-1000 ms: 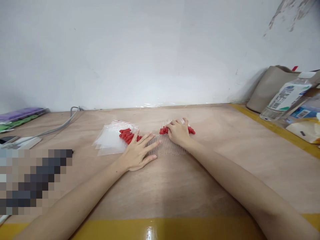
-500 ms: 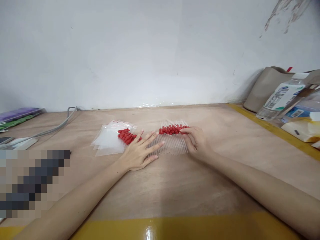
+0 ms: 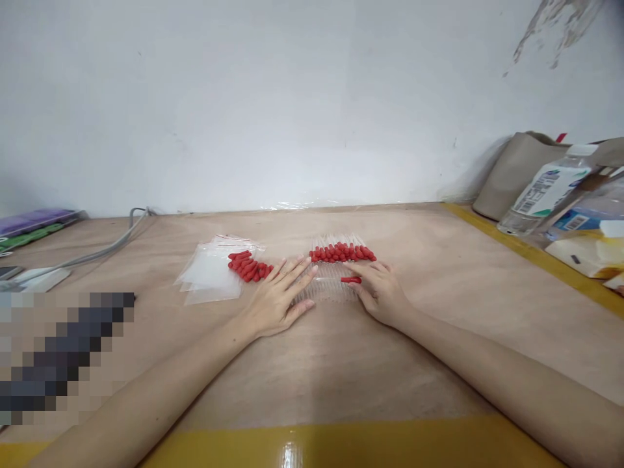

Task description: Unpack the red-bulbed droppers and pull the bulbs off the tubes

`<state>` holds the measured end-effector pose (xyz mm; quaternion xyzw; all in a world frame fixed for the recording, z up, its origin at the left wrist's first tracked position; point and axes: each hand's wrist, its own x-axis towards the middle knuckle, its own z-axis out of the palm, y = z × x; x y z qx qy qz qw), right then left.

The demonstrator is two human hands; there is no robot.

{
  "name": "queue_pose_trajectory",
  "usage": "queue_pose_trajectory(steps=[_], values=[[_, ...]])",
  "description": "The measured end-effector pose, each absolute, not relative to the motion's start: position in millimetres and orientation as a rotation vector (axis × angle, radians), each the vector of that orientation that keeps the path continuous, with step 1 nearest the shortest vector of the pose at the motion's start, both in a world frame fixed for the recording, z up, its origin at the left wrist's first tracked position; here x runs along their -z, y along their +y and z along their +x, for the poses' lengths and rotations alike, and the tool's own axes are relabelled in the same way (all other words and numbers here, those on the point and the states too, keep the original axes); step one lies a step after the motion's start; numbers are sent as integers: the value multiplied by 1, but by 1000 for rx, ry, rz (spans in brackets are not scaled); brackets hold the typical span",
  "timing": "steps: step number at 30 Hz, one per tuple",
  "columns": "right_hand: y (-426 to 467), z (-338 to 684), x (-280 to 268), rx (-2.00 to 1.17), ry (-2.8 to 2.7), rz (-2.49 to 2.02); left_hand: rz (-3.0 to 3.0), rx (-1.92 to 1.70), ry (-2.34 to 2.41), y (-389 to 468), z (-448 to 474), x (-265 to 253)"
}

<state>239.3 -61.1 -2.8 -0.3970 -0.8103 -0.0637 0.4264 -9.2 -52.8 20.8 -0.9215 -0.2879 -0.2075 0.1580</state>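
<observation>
A row of clear droppers (image 3: 331,289) lies on the table, with a line of red bulbs (image 3: 336,252) along its middle. Clear tubes (image 3: 336,239) also stick out behind the bulbs. My left hand (image 3: 279,300) lies flat over the row's left end, fingers stretched out, hiding part of it. One dropper (image 3: 351,279) rests crosswise above the tubes, its red bulb pointing right. That bulb sits between the thumb and fingers of my right hand (image 3: 383,292), which appear to grip it; the exact contact is partly hidden. More red bulbs (image 3: 247,266) lie left of my left hand.
Clear zip bags (image 3: 209,273) are stacked at the left, partly under the loose red bulbs. A grey cable (image 3: 114,242) runs farther left. On the right stand a plastic bottle (image 3: 546,188) and a grey-beige container (image 3: 500,172). Yellow tape (image 3: 312,445) borders the table's front.
My right hand has moved slightly left and toward me from the row's right end. A dropper now shows crosswise at its fingers. My left hand has shifted slightly right.
</observation>
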Motion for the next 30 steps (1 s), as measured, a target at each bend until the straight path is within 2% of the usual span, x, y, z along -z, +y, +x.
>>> queue_pose_trajectory(steps=[9, 18, 30], values=[[-69, 227, -3, 276, -2104, -860, -2507, 974, -642, -49, 4, -7], [-65, 219, 3, 369, -2198, -724, -2519, 906, -544, -56, 9, -10], [-68, 224, 0, 426, -2242, -518, -2700, 1075, -538, -62, 4, -8]])
